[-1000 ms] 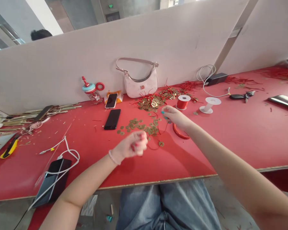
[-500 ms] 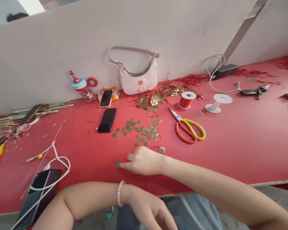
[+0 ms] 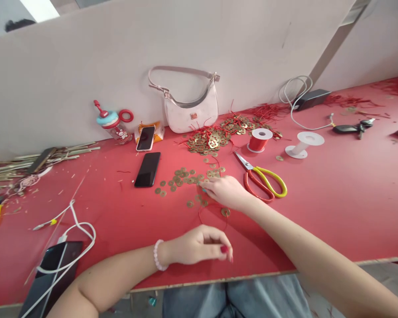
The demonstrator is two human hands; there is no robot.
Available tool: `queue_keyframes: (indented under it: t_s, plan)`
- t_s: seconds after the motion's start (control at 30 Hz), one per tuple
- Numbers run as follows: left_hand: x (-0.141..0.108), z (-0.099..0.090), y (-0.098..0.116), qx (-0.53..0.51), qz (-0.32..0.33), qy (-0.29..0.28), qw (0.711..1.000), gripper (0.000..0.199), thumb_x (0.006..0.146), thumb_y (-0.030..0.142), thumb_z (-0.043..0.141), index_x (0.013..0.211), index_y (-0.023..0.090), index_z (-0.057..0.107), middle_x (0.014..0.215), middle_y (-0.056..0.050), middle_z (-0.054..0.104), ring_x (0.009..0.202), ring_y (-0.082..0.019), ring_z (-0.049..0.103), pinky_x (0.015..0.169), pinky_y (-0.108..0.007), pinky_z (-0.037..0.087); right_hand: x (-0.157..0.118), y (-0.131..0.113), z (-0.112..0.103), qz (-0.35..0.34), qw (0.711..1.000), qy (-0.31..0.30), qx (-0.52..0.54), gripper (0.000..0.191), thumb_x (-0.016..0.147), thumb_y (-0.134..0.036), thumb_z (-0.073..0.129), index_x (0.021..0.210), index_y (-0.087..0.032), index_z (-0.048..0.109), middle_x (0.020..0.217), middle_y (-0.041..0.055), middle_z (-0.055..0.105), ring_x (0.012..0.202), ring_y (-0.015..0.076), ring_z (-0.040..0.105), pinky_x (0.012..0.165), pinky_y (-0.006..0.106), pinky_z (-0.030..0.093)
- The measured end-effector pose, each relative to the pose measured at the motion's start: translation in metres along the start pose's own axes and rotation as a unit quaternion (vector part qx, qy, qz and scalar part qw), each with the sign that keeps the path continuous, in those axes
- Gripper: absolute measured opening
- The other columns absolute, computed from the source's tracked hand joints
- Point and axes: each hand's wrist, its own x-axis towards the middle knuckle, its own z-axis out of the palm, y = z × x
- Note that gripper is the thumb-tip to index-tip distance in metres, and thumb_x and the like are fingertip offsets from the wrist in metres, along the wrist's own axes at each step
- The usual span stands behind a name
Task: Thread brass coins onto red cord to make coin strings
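My right hand [image 3: 227,191] is over the loose brass coins [image 3: 179,179] on the red table, its fingers pressed together and fingertips at the right part of the coins; whatever is between them is too small to tell. Nearer the front edge, my left hand [image 3: 199,247] is closed in a pinch, with a thin red cord [image 3: 200,217] running down to it. One coin [image 3: 225,212] lies above it with cord through its hole. Scissors [image 3: 260,176] with red and yellow handles lie right of my right hand.
Behind are a pile of coins with red cords [image 3: 207,140], a red thread spool [image 3: 259,140], a bare white spool [image 3: 305,145] and a white bag [image 3: 192,112]. Phones [image 3: 147,169], a cup [image 3: 114,126] and a white cable [image 3: 74,212] are at left.
My right hand has moved up and right from the front coin to the group of coins. That front coin is gone from its spot. My left hand has risen from below the edge onto the table.
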Motion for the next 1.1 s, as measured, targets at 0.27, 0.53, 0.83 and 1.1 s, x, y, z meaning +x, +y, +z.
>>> queue_keyframes:
  t_s: [0.27,0.53,0.83,1.1]
  plan:
    - [0.009,-0.045,-0.003,0.052,0.071,0.220,0.972,0.022,0.083,0.033,0.053,0.092,0.014,0.060,0.077,-0.003,0.056,0.058,-0.007,0.040,0.057,-0.021,0.036,-0.008,0.033,0.002,0.099,0.993,-0.017,0.063,0.046,0.078,-0.040,0.056,0.122,-0.029,0.050,0.096,0.0043,0.069,0.083,0.0215,0.064,0.061,0.025,0.039]
    - [0.015,-0.052,-0.014,0.083,0.108,0.264,0.955,0.022,0.081,0.032,0.056,0.096,0.015,0.058,0.076,-0.003,0.061,0.056,-0.007,0.047,0.056,-0.021,0.042,-0.002,0.018,0.010,0.029,0.995,-0.006,0.094,0.022,0.085,-0.033,0.049,0.101,-0.025,0.061,0.091,0.0029,0.069,0.079,0.0173,0.063,0.057,0.023,0.034]
    - [0.014,-0.059,-0.006,0.157,0.118,0.367,0.909,0.022,0.082,0.036,0.055,0.084,0.015,0.055,0.071,-0.002,0.060,0.054,-0.008,0.051,0.053,-0.021,0.044,0.000,0.012,0.018,0.035,0.993,0.016,0.115,0.020,0.085,-0.032,0.048,0.099,-0.026,0.061,0.091,0.0014,0.069,0.081,0.0167,0.062,0.059,0.023,0.035]
    - [0.016,-0.074,-0.008,0.202,0.144,0.407,0.879,0.017,0.083,0.033,0.051,0.086,0.016,0.054,0.074,-0.002,0.057,0.065,-0.011,0.053,0.054,-0.019,0.044,0.002,0.007,0.018,0.070,0.974,0.040,0.212,0.016,0.078,-0.018,0.055,0.091,-0.022,0.063,0.084,0.0003,0.067,0.073,0.0133,0.060,0.062,0.021,0.037]
